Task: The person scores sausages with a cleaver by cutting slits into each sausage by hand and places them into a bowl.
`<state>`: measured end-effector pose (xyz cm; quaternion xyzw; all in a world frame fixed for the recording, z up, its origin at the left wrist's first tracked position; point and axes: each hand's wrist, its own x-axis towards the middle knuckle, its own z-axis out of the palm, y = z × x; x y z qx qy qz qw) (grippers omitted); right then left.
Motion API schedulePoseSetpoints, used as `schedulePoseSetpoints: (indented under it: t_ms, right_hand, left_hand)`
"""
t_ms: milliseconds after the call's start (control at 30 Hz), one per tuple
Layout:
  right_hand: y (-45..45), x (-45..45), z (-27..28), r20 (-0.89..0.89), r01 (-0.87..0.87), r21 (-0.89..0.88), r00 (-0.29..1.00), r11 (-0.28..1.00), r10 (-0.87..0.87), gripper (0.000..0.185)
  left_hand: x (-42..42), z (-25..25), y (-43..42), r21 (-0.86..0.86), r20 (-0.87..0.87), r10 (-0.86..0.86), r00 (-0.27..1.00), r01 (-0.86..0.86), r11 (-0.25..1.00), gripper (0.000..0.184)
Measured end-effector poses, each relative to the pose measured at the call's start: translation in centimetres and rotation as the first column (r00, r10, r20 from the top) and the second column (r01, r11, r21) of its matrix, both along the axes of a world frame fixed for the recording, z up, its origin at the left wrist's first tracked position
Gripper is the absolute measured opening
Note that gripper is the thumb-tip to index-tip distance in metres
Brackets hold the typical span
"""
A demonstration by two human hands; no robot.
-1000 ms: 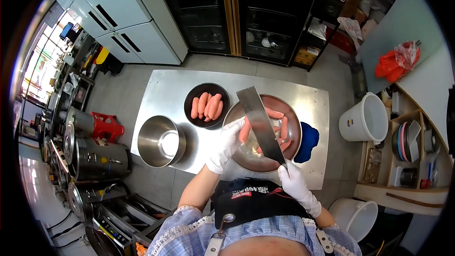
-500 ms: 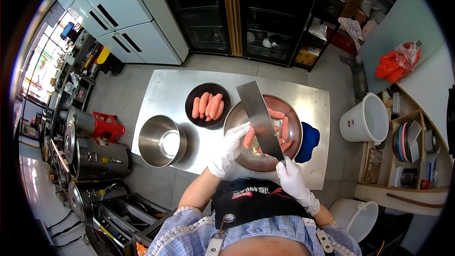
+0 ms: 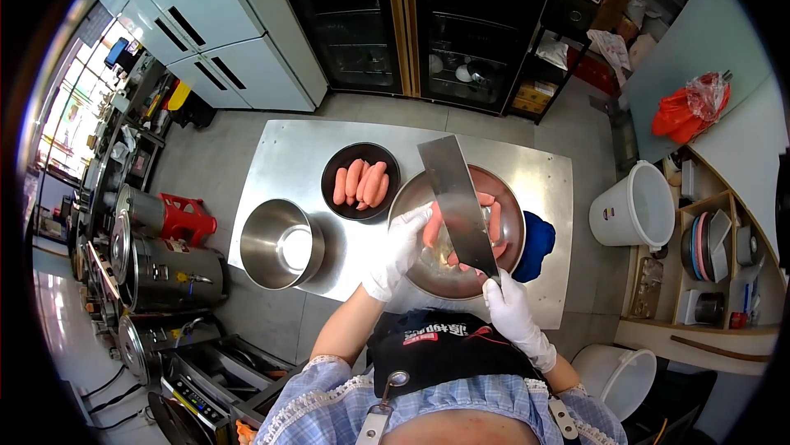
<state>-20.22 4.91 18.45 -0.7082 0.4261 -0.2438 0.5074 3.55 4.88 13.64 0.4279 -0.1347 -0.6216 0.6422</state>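
Note:
My right hand [image 3: 512,311], in a white glove, is closed round the handle end of a wide cleaver [image 3: 457,202]. Its blade slants up and left across a large steel bowl [image 3: 411,282]. In my left hand [image 3: 395,256], also gloved, a pink sausage [image 3: 433,224] is gripped over the bowl's left side, close to the blade. Several sausage pieces [image 3: 494,219] lie in the bowl, partly covered by the cleaver. A dark bowl [image 3: 326,175] behind my left hand holds several whole sausages [image 3: 362,184].
A deep steel pot [image 3: 257,239] stands at the left of the metal table [image 3: 288,144]. A blue cloth [image 3: 536,246] lies right of the large bowl. White buckets [image 3: 632,210] stand on the floor at the right, near open shelves [image 3: 724,223]. Steel drums [image 3: 177,280] line the left.
The cleaver and my right hand have shifted slightly right, with the blade's top end moving right. My left hand keeps hold of the sausage in nearly the same place.

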Motion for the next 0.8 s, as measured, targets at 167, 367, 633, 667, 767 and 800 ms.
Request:
schedulePoseSetpoints:
  t_ms: [167, 367, 633, 667, 767, 800]
  right_hand:
    - [0.5, -0.6, -0.2, -0.02, -0.023, -0.016, 1.0, 1.0, 0.023, 0.015]
    - [0.8, -0.9, -2.0, -0.033, -0.052, -0.07, 0.998, 0.996, 0.05, 0.015]
    - [0.4, 0.1, -0.9, -0.001, -0.059, -0.072, 0.998, 0.996, 0.059, 0.014]
    - [0.3, 0.2, -1.0, -0.003, -0.058, -0.062, 0.998, 0.996, 0.058, 0.014]
    - [0.0, 0.6, -0.7, 0.012, -0.04, -0.054, 0.999, 0.998, 0.041, 0.013]
    - [0.0, 0.7, -0.6, 0.027, -0.025, -0.053, 0.999, 0.998, 0.027, 0.013]
  left_hand:
    - [0.1, -0.2, -0.9, -0.024, -0.049, 0.096, 0.994, -0.097, 0.995, 0.032]
    - [1.0, -1.7, -0.8, -0.224, -0.145, -0.028, 0.989, -0.005, 0.974, 0.029]
    - [-1.5, 2.2, -0.2, 0.076, -0.126, 0.086, 0.988, -0.077, 0.994, 0.035]
    - [-1.5, 1.1, 0.1, -0.004, -0.155, 0.012, 0.988, -0.012, 1.0, 0.033]
    - [-1.3, -1.1, 0.2, -0.089, -0.165, -0.046, 0.985, 0.032, 0.995, 0.03]
    - [-1.3, -0.5, 0.1, -0.092, -0.151, -0.026, 0.988, 0.012, 0.996, 0.029]
